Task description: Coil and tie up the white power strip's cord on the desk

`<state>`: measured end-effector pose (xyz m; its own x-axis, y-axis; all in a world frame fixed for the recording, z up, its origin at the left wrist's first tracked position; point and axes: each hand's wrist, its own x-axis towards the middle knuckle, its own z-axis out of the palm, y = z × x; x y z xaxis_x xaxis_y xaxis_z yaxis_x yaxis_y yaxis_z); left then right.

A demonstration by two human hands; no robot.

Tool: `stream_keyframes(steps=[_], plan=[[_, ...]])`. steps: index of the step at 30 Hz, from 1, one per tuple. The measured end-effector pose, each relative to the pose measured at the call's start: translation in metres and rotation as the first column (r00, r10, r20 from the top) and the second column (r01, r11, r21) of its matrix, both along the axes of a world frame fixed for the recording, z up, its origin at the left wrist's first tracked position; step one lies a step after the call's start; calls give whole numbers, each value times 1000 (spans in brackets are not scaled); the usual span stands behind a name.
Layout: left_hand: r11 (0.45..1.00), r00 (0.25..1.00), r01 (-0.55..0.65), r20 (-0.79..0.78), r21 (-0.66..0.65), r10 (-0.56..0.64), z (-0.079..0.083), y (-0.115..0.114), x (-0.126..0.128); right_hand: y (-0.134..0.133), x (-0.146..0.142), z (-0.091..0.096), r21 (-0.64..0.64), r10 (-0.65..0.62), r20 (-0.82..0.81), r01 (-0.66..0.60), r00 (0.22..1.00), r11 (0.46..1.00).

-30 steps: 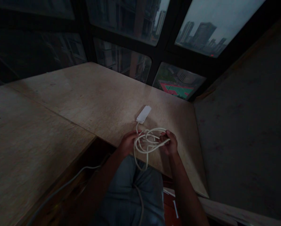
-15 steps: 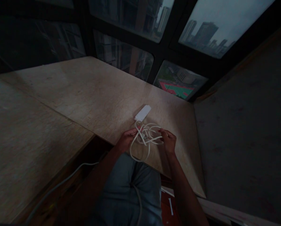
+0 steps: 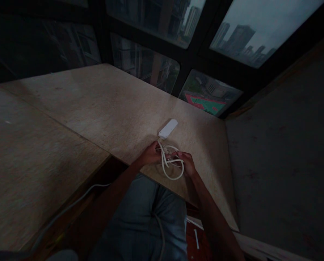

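A white power strip [image 3: 168,129] lies on the wooden tabletop, its sockets not visible. From its near end a white power cord [image 3: 175,178] runs toward me in loose, tangled loops. My left hand [image 3: 151,154] is closed around the cord close to the strip, at the left side of the loops. On the right side, my right hand [image 3: 188,162] pinches part of the same cord. One loop hangs down between the two hands, over the table's front edge. The cord's far end is hard to make out among the loops and fingers.
The pale tabletop [image 3: 102,98] spreads to the left, with a seam and a cut-out corner near my lap. Dark-framed windows stand behind it and a grey wall [image 3: 276,152] closes the right side. Another light cable [image 3: 80,197] runs below the table at left.
My hands have come closer together, the right one moving left. The loops are bunched tighter, and the hanging loop has shifted right. The power strip stays on the table.
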<state>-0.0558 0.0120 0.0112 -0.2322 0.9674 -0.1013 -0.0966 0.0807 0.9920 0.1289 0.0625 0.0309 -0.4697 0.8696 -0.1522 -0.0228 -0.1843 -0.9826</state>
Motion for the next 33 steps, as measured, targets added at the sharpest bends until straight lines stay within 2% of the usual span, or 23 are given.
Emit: stream_keyframes(steps=[3,6,9,10,11,13,15,16,19,21,23,25,27,30,33], plan=[[997,971,-72,-228,12,73,-1,2,-3,1,0,2,-29,102,13,-101,995,994],[994,938,-85,-332,66,102,3,2,-5,4,1,16,33,194,95,-198,976,980],[994,935,-65,-342,84,90,8,0,-5,8,3,34,163,353,239,-396,905,904],[995,935,-61,-343,85,86,10,-1,-4,10,3,39,223,361,304,-435,881,872],[995,934,-57,-347,86,83,10,-1,-4,10,3,43,297,317,372,-436,872,850],[994,934,-67,-344,90,95,11,-3,-2,11,2,49,475,105,481,-359,870,803],[991,940,-93,-320,93,119,11,-5,1,11,-3,54,637,-133,529,-289,838,715],[990,945,-107,-300,95,131,11,-6,2,10,-7,57,689,-208,544,-292,813,663],[986,963,-131,-222,106,152,14,-6,4,4,-28,68,719,-248,629,-430,737,545],[984,970,-119,-194,135,144,17,-4,5,3,-48,76,657,-203,720,-557,663,508],[982,971,-69,-213,177,106,20,-2,5,6,-68,83,550,-159,815,-655,558,519],[980,967,5,-249,201,46,21,-2,4,14,-84,87,417,-69,883,-710,464,568],[978,970,41,-242,205,10,19,-5,1,25,-94,90,307,47,910,-744,412,593],[978,990,-54,-118,204,79,15,-13,-4,35,-101,90,230,119,917,-750,380,620],[971,987,-145,-44,190,156,12,-20,-5,35,-104,88,216,110,920,-718,377,662]])
